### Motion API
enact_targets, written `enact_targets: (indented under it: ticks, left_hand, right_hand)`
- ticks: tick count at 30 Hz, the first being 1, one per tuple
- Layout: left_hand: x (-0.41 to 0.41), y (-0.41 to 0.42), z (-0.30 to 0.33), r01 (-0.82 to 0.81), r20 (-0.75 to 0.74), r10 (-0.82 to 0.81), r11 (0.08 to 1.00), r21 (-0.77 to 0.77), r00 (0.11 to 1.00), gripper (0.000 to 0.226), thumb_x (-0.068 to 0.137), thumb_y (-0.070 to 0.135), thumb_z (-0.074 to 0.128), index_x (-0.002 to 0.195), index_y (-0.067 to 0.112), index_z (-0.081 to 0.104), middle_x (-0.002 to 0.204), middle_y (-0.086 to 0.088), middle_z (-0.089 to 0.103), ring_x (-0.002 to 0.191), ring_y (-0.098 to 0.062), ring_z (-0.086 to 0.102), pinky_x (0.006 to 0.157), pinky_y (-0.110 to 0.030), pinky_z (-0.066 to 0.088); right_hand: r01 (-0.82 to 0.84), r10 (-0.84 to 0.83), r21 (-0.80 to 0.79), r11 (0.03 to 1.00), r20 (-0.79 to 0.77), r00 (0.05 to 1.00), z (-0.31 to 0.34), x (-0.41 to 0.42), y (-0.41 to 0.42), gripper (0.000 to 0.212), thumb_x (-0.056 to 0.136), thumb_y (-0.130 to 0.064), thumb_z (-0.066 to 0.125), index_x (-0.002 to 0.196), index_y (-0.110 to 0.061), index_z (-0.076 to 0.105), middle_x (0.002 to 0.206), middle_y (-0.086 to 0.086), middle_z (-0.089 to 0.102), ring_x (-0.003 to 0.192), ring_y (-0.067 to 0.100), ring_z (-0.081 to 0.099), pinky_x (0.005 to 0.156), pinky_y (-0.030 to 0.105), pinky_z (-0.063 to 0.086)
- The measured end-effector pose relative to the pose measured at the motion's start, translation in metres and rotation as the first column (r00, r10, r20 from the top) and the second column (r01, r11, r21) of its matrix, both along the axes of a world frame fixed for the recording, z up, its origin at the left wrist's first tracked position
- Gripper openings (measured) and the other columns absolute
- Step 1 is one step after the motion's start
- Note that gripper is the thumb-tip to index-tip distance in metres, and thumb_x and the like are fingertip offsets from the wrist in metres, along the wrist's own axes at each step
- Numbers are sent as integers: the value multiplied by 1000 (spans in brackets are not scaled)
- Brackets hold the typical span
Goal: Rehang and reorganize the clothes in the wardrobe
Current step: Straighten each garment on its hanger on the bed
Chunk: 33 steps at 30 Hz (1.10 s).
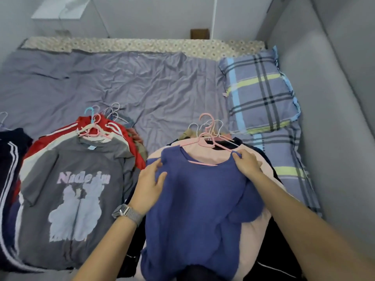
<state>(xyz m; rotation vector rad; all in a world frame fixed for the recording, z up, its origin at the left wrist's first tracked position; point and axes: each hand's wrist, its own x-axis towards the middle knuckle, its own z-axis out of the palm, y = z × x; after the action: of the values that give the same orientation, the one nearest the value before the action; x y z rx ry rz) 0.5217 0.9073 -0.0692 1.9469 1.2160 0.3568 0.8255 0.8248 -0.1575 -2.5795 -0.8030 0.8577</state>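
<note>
A blue top (194, 203) on a pink hanger (205, 138) lies on a pile of clothes on the bed, over a pale pink garment (205, 154). My left hand (151, 186) pinches the top's left shoulder. My right hand (246, 162) grips its right shoulder at the neckline. To the left lies a second pile topped by a grey printed T-shirt (75, 191), with red and cream garments under it and several hangers (97, 126) at its top. A dark striped garment (10, 159) sits at the far left.
The bed has a wrinkled purple sheet (125, 86). A plaid pillow (259, 92) lies at the right, against a grey wall (328, 98). A white cabinet (60, 11) stands beyond the bed's far edge.
</note>
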Motion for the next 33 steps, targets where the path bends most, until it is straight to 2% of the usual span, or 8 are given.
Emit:
enact_targets:
  ticks: [3, 7, 11, 15, 18, 25, 29, 33]
  left_hand:
    - [-1, 6, -9, -38, -21, 37, 999, -22, 999, 38, 84, 19, 47, 121, 17, 54, 108, 22, 52, 98, 8, 48, 86, -13, 38]
    - [-17, 20, -31, -154, -85, 149, 987, -53, 985, 48, 91, 17, 53, 137, 10, 43, 123, -6, 60, 114, -20, 55, 100, -40, 43]
    - [-32, 22, -40, -244, -96, 237, 967, -68, 967, 52, 91, 5, 54, 140, 8, 38, 119, -9, 60, 113, -21, 55, 102, -39, 42]
    - [-53, 21, -48, -295, -128, 283, 952, -85, 951, 49, 91, 4, 54, 138, 8, 42, 117, -6, 60, 112, -24, 55, 101, -41, 42]
    - [-71, 18, -46, -318, -120, 305, 943, -104, 945, 43, 91, 4, 54, 133, 7, 47, 114, -3, 59, 110, -21, 55, 100, -34, 42]
    - [-142, 32, -40, -360, -64, 355, 917, -171, 933, 23, 91, 4, 55, 106, 19, 62, 106, 2, 63, 100, -15, 60, 94, -32, 46]
    - [-189, 73, -40, -506, -29, 513, 833, -224, 858, 18, 91, 5, 54, 102, 15, 64, 100, -1, 67, 92, -14, 61, 86, -27, 46]
    - [-247, 122, -52, -546, -43, 562, 779, -308, 826, 15, 93, 12, 51, 102, 17, 63, 99, 5, 65, 86, -7, 59, 73, -9, 40]
  right_hand:
    - [-50, 53, -81, 995, 27, 998, -21, 10, 24, 20, 94, -32, 49, 106, -16, 56, 112, 9, 58, 116, 34, 47, 99, 44, 30]
    - [-271, 285, -251, 929, 21, 958, -52, 21, 41, 74, 79, -26, 64, 143, -19, 26, 133, 15, 44, 124, 37, 39, 106, 45, 28]
    - [-387, 419, -528, 756, -64, 906, -71, 23, 47, 91, 81, -28, 58, 151, -29, -1, 156, 10, 7, 145, 37, 2, 114, 58, -3]
    - [-427, 474, -250, 869, 171, 864, -54, -19, 74, 83, 78, -19, 62, 149, -23, 19, 151, 7, 27, 141, 35, 21, 111, 53, 21]
    - [-443, 445, 44, 895, -147, 883, -25, -82, 94, 63, 86, -10, 53, 145, -18, 33, 137, 6, 51, 120, 29, 51, 92, 34, 41]
    - [-785, 669, -38, 618, -498, 551, 26, -216, 114, 34, 94, -14, 50, 127, -16, 59, 132, -1, 57, 121, 17, 52, 97, 23, 42]
    - [-659, 538, -40, 751, -541, 646, 34, -265, 144, 34, 97, -16, 47, 129, -13, 57, 119, -2, 57, 97, 11, 55, 73, 10, 42]
    - [-585, 492, -101, 805, -436, 753, 17, -305, 191, 34, 95, -9, 42, 124, -8, 61, 116, 0, 57, 112, 20, 53, 88, 24, 42]
